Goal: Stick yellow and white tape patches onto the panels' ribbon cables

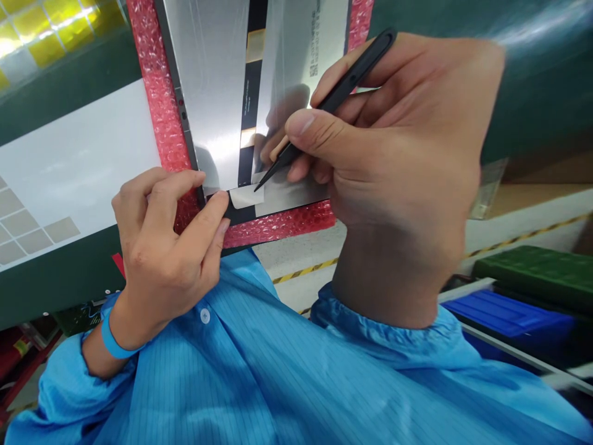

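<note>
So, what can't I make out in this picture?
All in the head view:
Panel, far end: cut off by the top edge.
Print on it: too small to read.
Red wrap, part of its right side: hidden behind the right hand.
Tweezers: tips too fine to tell whether they pinch the white tab.
Yellow sheet: cut off at top and left.

Head camera looks down, near the fingers
</note>
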Motion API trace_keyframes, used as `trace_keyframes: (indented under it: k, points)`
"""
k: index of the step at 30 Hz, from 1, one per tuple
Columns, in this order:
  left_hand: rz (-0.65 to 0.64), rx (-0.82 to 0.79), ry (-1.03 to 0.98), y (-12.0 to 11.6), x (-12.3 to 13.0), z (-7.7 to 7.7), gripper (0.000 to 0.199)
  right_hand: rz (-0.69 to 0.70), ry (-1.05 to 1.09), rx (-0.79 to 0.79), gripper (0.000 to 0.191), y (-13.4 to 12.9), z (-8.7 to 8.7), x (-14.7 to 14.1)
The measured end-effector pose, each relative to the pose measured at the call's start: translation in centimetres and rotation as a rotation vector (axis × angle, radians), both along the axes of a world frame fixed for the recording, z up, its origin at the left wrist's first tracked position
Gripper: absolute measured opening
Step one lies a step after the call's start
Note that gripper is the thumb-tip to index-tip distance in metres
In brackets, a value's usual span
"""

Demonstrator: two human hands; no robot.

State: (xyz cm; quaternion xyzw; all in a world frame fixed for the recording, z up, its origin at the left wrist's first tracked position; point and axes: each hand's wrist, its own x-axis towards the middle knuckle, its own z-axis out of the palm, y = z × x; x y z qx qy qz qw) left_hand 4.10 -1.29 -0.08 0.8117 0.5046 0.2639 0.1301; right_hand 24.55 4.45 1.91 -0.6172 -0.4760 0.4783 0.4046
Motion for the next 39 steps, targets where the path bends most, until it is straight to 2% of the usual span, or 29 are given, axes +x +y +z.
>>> trace_keyframes:
  k: [9, 17, 23, 28, 33, 39]
  points:
    - [0.012, 0.030, 0.011, -0.09, 0.32, -0.27, 0.024, -0.004, -0.024, -0.010, 0.026, 0.07, 0.11, -0.01]
    - [0.017, -0.178, -0.005, 0.34, 0.45, 0.37, 0.021, -0.028, 0.010, -0.017, 0.025, 0.14, 0.06, -0.21]
    - [0.001, -0.012, -0.007, 0.00, 0.29, -0.17, 0.023, -0.021, -0.007, -0.012, 0.027, -0.02, -0.12, 0.09]
    - [-0.029, 0.067, 0.014, -0.25, 0.09, -0.35, 0.025, -0.022, -0.015, -0.014, 0.028, 0.02, -0.06, -0.03]
    - [-0.018, 0.012, 0.073, -0.50, 0.35, -0.16, 0.028, -0.035, -0.004, 0.014, 0.028, 0.09, -0.16, -0.07]
    - [-0.016, -0.055, -0.029, -0.56, 0.37, -0.22, 0.027, -0.025, -0.048, -0.006, 0.031, -0.01, -0.24, -0.01]
